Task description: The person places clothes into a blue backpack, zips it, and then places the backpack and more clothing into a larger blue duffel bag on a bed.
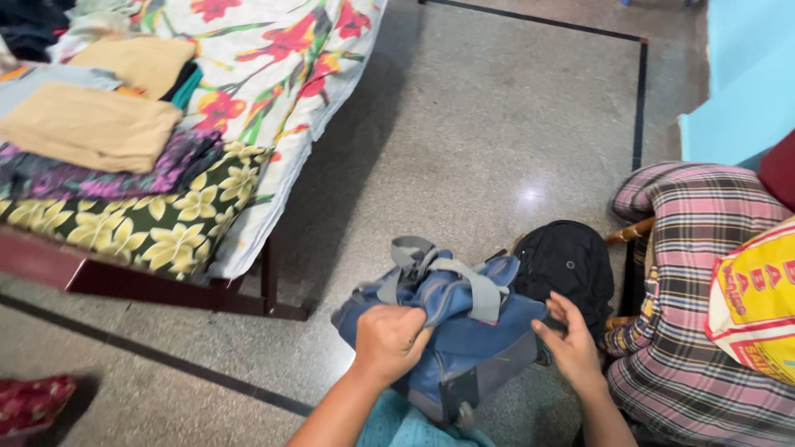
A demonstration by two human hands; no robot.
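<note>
Lower centre of frame, on the floor: blue duffel bag (pixel 451 327) being handled.
Left hand (pixel 389 339) is gripping bunched blue fabric; right hand (pixel 571 348) is lying open-fingered against the bag's end. Steadying both ends is probably helping. Yellow sack (pixel 749 302), red lettering, is sitting far right.

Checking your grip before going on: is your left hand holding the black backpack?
No, the left hand grips the blue bag's fabric; the black backpack lies behind it.
</note>
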